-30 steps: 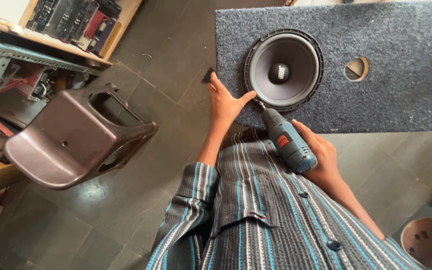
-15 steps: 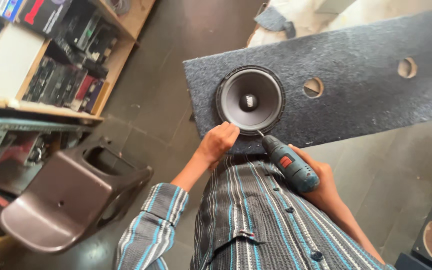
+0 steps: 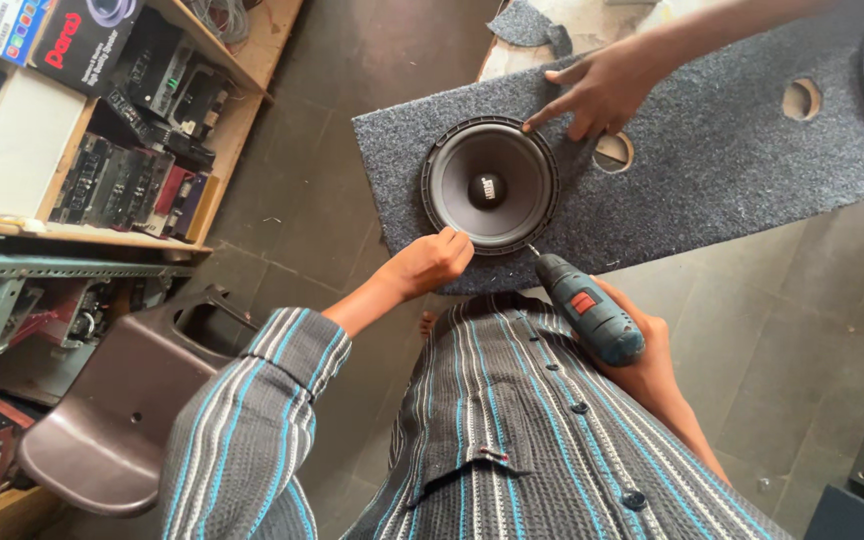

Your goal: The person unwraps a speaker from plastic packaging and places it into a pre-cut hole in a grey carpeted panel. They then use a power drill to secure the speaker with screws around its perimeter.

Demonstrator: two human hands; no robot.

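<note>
The right hand [image 3: 642,365] grips the drill [image 3: 587,320], bit at the speaker [image 3: 490,185] rim near the board's [image 3: 712,190] front edge. The left hand [image 3: 432,262], fingers pinched, touches the stiff rim; the cone looks fragile, so hold the rim.

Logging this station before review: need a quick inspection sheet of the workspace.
Surface: grey carpeted board with round cut-outs, one beside the speaker.
Job's things: speaker seated in the board; blue drill, tip at the speaker's lower rim.
Clutter: nothing seen on the board.
Hands: left hand at the speaker's lower-left rim; right hand holds the drill; another person's hand points at the top rim.
Cables: nothing seen.
Surroundings: brown plastic chair, shelf of car stereos, tiled floor.
</note>
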